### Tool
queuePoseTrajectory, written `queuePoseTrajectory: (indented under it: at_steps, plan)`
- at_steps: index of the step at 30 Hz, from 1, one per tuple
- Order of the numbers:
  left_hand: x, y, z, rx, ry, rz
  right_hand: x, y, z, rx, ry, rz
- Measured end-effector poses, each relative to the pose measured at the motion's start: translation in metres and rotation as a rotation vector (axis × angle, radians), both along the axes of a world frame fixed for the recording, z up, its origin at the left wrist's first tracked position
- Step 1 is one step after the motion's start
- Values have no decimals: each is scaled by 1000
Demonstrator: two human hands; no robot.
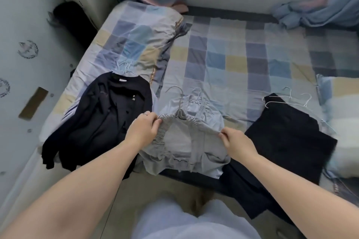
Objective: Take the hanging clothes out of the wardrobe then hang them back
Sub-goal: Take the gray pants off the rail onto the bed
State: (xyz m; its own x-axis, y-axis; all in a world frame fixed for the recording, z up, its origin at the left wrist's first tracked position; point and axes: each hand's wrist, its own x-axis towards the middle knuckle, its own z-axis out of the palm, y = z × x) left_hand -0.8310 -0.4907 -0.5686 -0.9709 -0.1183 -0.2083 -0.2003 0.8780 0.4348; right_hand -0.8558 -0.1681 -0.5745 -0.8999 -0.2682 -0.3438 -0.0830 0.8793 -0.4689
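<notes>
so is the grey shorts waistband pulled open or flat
Pulled open: left hand and right hand pinch the waistband apart.

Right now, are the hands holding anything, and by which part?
Both hold the grey shorts by the elastic waistband: the left hand pinches its left end, the right hand its right end, above the bed.

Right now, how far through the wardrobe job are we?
Taking out looks done: dark tops, grey shorts and a black garment lie on the bed, on hangers. In hand: left hand and right hand pinch the shorts' waistband. Left: hanging everything back; no wardrobe visible.
</notes>
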Motion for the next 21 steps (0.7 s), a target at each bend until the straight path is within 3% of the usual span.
queuePoseTrajectory:
  at_steps: [7,21]
  plan:
    - [-56,-7,-66,-75,-122,-10,-40,-16,-63,43,-170,-97]
    - [-223,1,-280,-97,-191,-95,-167,-37,-261,181,-238,-315]
